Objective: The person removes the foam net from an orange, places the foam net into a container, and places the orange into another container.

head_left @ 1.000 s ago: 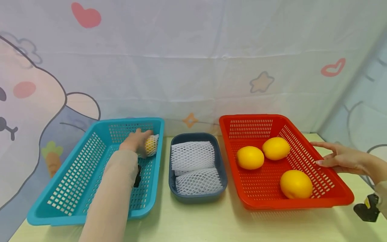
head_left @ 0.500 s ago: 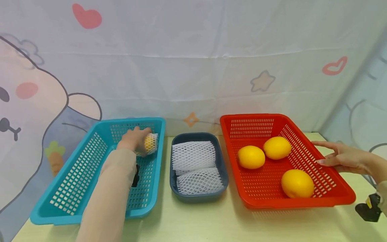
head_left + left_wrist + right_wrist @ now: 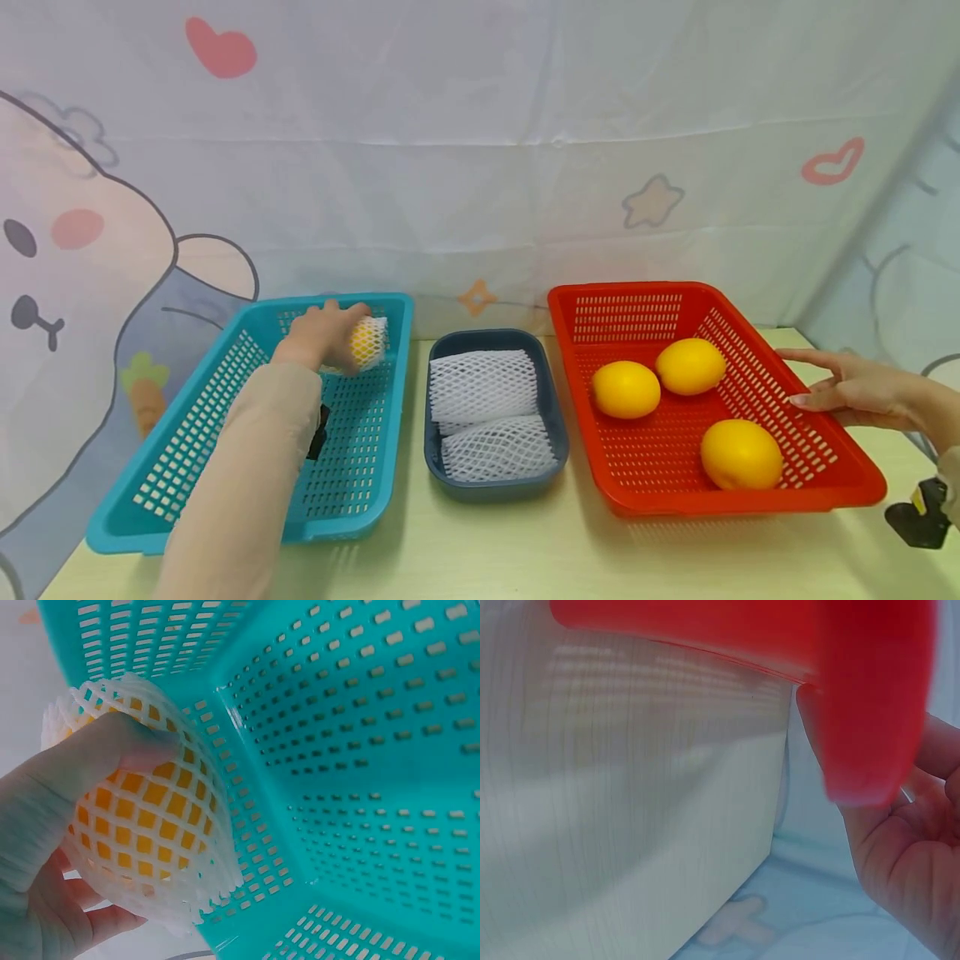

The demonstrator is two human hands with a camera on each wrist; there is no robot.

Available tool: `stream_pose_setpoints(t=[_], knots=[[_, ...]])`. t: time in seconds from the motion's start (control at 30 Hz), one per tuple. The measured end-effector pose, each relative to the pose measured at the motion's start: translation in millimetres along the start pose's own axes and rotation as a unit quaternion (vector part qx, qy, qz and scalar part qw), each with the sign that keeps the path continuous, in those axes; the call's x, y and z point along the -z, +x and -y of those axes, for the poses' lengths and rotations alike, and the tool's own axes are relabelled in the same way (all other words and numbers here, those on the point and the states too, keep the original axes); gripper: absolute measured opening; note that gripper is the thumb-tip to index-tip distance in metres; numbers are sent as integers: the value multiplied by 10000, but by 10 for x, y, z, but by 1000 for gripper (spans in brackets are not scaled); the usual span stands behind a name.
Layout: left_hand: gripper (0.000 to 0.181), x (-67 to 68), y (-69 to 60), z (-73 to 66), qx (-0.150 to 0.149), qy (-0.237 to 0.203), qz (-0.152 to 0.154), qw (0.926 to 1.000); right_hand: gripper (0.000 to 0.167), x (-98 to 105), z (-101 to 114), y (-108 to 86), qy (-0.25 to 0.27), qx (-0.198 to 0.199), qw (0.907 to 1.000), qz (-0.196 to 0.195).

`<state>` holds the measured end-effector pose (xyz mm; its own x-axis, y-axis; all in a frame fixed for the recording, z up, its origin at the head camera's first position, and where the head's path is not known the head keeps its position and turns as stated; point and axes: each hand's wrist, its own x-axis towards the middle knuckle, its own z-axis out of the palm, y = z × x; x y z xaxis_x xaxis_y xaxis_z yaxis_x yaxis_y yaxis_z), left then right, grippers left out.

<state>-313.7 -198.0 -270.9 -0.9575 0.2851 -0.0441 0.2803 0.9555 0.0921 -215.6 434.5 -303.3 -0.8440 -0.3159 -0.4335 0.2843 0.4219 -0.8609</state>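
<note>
My left hand (image 3: pixel 321 336) holds a yellow fruit (image 3: pixel 367 340) wrapped in a white foam net, over the far right part of the blue basket (image 3: pixel 401 400). In the left wrist view the thumb presses on the net and the fingers go round behind the fruit (image 3: pixel 142 802). My right hand (image 3: pixel 862 392) grips the right rim of the red basket (image 3: pixel 600 467), thumb on the near side of the wall and fingers beyond it. Inside that basket lie three bare yellow fruits (image 3: pixel 626 390), two towards the back and one near the front.
Between the baskets stands a dark grey-blue tray (image 3: pixel 495 493) with white foam nets (image 3: pixel 483 392) lying flat in it. A printed cloth (image 3: pixel 465 167) hangs right behind the baskets. All stand on a pale wooden table (image 3: pixel 480 554).
My left hand has lifted the netted fruit slightly and brought it a little to the left inside the blue basket. The right hand stays at the red basket's rim.
</note>
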Motion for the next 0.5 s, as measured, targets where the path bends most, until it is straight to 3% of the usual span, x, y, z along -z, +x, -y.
stream_pose_setpoints(t=[0.5], knots=[[81, 113, -35, -2, -84, 14, -215, 9997, 78, -14, 23, -7, -7, 98, 9999, 93]])
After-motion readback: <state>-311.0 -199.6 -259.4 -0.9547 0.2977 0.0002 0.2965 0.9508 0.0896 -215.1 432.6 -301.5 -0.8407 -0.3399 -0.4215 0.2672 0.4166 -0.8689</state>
